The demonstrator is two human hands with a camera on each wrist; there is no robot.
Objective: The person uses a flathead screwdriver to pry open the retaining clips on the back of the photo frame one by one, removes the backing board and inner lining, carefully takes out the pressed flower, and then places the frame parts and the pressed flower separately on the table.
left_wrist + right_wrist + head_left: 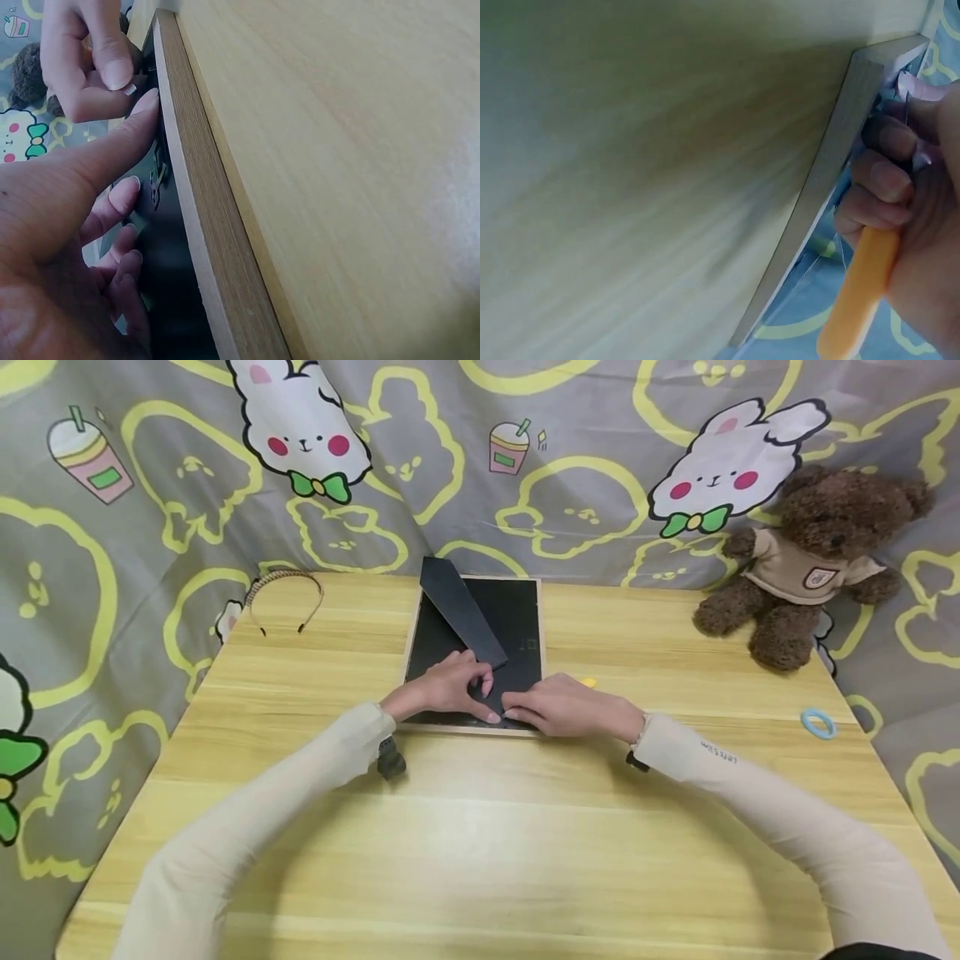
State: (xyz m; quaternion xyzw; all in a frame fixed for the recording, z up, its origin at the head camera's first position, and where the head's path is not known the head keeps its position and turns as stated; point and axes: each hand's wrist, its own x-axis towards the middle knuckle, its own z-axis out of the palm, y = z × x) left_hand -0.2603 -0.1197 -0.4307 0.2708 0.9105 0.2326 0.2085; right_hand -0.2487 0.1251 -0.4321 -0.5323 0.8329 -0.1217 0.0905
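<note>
Gripping an orange-handled tool (pixel 860 292), right hand (pixel 570 706) at near edge of frame (pixel 517 610); left hand (pixel 450 687) beside it, thumb extended, other fingers (pixel 124 196) loosely bent. Frame flat on tabletop (pixel 465 843), stand (pixel 461 610) slanting across its back.

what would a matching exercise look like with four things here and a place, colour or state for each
1. orange handle
2. frame
3. headband
4. ring

A. light blue, toward the right side of the table
B. gripped by the right hand
C. at the table's far left
D. black back, wooden edges

Pairs: 1-B, 2-D, 3-C, 4-A
</note>
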